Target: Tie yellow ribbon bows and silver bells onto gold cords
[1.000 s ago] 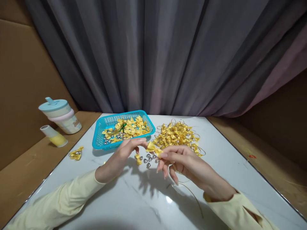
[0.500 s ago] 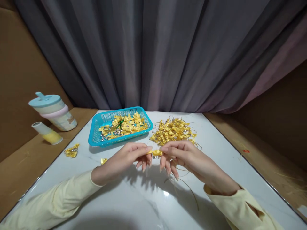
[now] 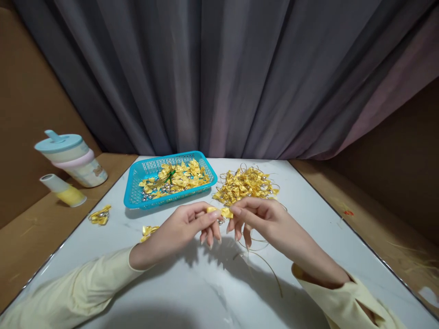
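Note:
Between my hands is a small yellow bow [image 3: 225, 212] with a silver bell under it. My left hand [image 3: 192, 224] pinches its left side between thumb and forefinger. My right hand [image 3: 264, 219] pinches the right end, the other fingers hanging loosely below. Thin gold cord [image 3: 270, 269] trails under my right hand onto the white table. Beyond my hands, a pile of yellow bows with bells and gold cords [image 3: 245, 183] lies at the right. A blue basket [image 3: 128, 194] at the left holds yellow bows, bells and a bundle with a green tie.
Yellow bows lie at the left edge [image 3: 100, 214] and beside my left wrist [image 3: 148, 232]. A lidded tumbler [image 3: 80, 164] and a yellow-and-white cone [image 3: 65, 190] stand further left. A grey curtain [image 3: 206, 82] hangs behind the white table [image 3: 206, 292].
My left thumb has shifted further onto the bow, and more of the bow shows between my hands. The view has moved slightly, uncovering more of the bows beside my left wrist.

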Motion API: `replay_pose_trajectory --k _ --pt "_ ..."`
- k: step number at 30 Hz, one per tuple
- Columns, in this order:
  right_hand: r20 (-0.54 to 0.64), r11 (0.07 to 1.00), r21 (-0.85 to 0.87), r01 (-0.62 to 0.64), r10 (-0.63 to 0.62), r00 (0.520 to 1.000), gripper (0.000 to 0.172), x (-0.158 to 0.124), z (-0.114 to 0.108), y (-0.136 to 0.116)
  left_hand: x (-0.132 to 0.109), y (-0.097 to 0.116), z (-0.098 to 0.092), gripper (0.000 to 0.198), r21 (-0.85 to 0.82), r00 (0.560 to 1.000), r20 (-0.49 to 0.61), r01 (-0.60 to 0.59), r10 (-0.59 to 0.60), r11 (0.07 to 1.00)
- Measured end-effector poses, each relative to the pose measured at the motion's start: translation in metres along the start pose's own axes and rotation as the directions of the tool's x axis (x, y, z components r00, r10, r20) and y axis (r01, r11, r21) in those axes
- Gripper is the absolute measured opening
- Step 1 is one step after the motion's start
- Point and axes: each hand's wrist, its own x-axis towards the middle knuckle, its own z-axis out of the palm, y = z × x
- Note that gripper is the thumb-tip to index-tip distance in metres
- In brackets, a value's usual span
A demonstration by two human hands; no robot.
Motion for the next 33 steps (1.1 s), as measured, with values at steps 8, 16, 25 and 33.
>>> replay_pose_trajectory --k 8,16,25,33 --pt "-0.025 0.916 -0.401 0.018 -0.030 0.999 0.020 0.005 -0.003 0.017 0.002 -0.070 0.020 0.029 0.216 0.948 -0.269 -0.115 0.172 0.970" --pt "-0.202 0.895 -0.445 0.037 -0.141 0.969 0.024 -0.014 0.008 0.060 0.010 -0.094 0.027 0.029 -0.017 0.979 -0.198 0.050 -0.052 0.999" --pt "-0.241 0.894 -0.445 -0.057 -0.058 0.969 0.031 -0.016 0.028 0.097 0.011 -0.096 0.031 0.033 -0.173 0.985 -0.111 0.114 -0.134 0.978" --pt "-0.238 0.875 -0.480 -0.063 -0.060 0.969 0.029 -0.017 0.030 0.101 0.012 -0.096 0.031 0.032 -0.139 0.982 -0.122 0.130 -0.147 0.982"
